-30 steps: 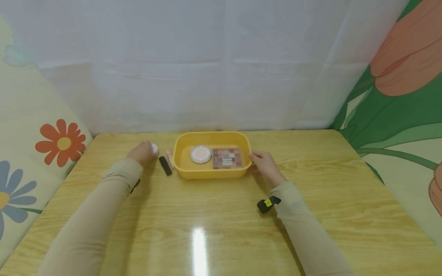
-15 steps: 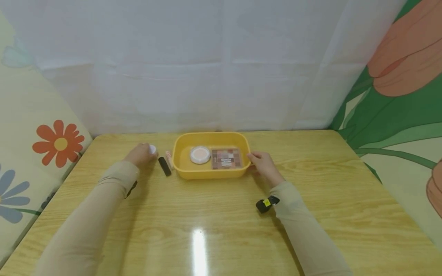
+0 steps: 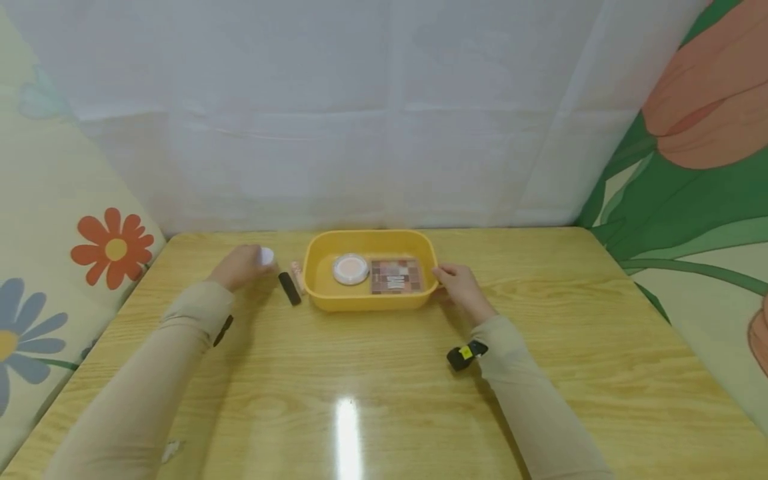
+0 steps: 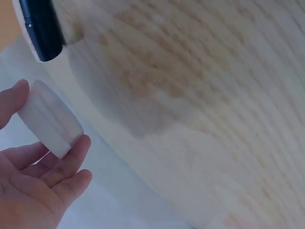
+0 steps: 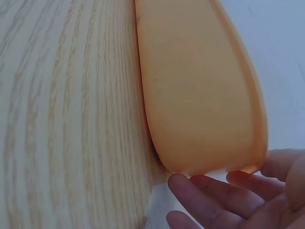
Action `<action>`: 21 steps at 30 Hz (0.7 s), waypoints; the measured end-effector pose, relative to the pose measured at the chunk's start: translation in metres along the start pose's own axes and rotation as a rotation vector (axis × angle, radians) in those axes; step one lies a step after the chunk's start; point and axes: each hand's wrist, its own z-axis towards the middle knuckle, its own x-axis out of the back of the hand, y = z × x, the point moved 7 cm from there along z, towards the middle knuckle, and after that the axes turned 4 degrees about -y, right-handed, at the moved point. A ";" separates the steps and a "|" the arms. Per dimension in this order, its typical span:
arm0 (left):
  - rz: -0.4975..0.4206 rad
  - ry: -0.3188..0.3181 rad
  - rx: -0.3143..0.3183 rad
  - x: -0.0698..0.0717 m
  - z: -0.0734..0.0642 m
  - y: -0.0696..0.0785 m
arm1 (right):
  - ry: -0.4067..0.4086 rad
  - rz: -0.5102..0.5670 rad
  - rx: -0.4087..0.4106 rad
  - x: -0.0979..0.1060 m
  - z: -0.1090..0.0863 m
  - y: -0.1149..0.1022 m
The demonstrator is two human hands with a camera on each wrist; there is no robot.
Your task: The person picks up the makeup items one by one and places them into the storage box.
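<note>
My left hand (image 3: 237,267) pinches a small white round jar (image 4: 51,118) between thumb and fingertips, left of a yellow plastic basin (image 3: 372,304). In the left wrist view the jar is tilted, with a seam around its side. My right hand (image 3: 462,288) grips the basin's right end, thumb at the rim and fingers against the outer wall. Inside the basin lie a round compact (image 3: 351,269) with a pale pink centre and an eyeshadow palette (image 3: 396,276). A black tube (image 3: 290,289) and a slim pink tube (image 3: 298,277) lie between the left hand and the basin.
The wood-grain table (image 3: 408,393) stretches out in front of the basin. A white cloth (image 3: 360,133) hangs behind its far edge. Flower-printed panels (image 3: 708,220) stand at both sides. A black wrist camera (image 3: 465,355) sits at the right cuff.
My left hand has drawn slightly leftward and turned, so more of the white jar shows. My right hand keeps its grip on the basin.
</note>
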 end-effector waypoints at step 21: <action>-0.117 0.014 -0.059 0.013 -0.013 0.041 | -0.004 -0.045 -0.005 0.002 -0.002 -0.001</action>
